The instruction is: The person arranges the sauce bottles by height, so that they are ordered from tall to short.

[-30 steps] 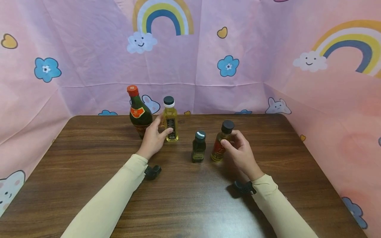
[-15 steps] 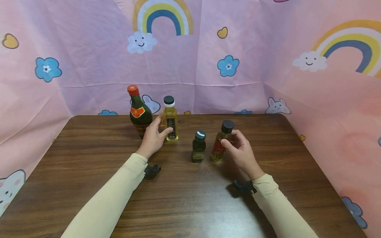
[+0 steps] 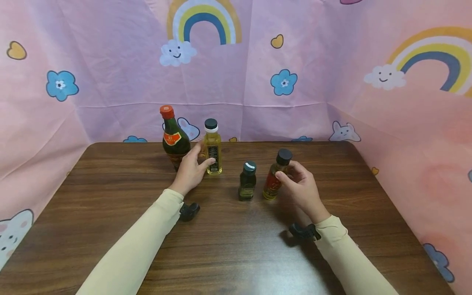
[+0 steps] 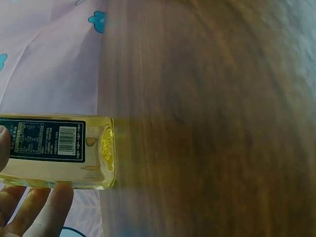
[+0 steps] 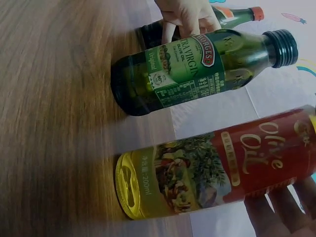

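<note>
In the head view my left hand [image 3: 191,170] holds a clear bottle of yellow oil [image 3: 213,143] with a dark green cap, thumb across its black label. In the left wrist view, the fingers [image 4: 59,202] lie along that bottle's side. My right hand [image 3: 304,188] grips an olive oil bottle [image 3: 272,182] with a red label and black cap, upright on the table. The right wrist view shows "Olive Oil" on its label [image 5: 266,153]. Between the hands stands a small dark green bottle of extra virgin olive oil [image 3: 247,182], touched by neither hand.
A larger dark green bottle with a red cap [image 3: 175,137] stands left of the yellow oil bottle, partly behind my left hand. The brown wooden table [image 3: 228,246] ends at a patterned cloth backdrop [image 3: 250,82] at the back.
The head view has shifted very slightly. Both hands keep their holds, and the bottles stay where they were on the table.
</note>
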`<state>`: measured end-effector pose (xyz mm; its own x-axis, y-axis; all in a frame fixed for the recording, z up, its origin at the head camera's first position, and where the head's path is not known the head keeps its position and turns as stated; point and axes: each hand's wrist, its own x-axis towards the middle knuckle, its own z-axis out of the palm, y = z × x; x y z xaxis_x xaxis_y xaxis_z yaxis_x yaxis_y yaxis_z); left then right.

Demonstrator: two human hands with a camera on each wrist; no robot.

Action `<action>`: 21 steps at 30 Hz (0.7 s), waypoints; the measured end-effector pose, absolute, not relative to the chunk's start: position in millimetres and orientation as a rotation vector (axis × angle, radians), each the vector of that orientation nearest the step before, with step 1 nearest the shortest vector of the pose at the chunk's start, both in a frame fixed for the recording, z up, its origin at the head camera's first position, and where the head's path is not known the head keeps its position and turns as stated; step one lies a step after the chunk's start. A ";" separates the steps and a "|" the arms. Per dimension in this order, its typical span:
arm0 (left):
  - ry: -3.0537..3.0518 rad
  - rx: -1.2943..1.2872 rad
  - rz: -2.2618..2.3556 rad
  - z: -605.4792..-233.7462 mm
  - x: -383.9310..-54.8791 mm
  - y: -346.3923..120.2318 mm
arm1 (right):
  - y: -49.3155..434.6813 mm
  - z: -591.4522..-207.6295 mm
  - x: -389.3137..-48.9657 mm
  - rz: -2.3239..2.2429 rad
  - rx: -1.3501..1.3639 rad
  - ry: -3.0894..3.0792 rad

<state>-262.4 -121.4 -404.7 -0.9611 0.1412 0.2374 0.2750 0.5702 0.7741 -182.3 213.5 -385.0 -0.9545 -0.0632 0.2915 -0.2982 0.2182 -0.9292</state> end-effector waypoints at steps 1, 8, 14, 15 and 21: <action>-2.653 -0.349 -1.342 -404.0 -262.0 -121.9 | 212.9 -384.7 -182.0 1.820 0.343 -2.293; -2.672 -0.376 -1.333 -402.6 -261.7 -121.6 | 212.1 -385.0 -180.4 1.801 0.303 -2.236; -2.674 -0.353 -1.333 -403.7 -260.0 -122.3 | 211.9 -383.4 -181.9 1.784 0.301 -2.232; -2.676 -0.354 -1.335 -403.8 -260.0 -122.1 | 212.6 -383.0 -181.9 1.780 0.298 -2.231; -2.677 -0.355 -1.347 -405.3 -258.3 -125.6 | 214.9 -381.8 -185.3 1.751 0.279 -2.192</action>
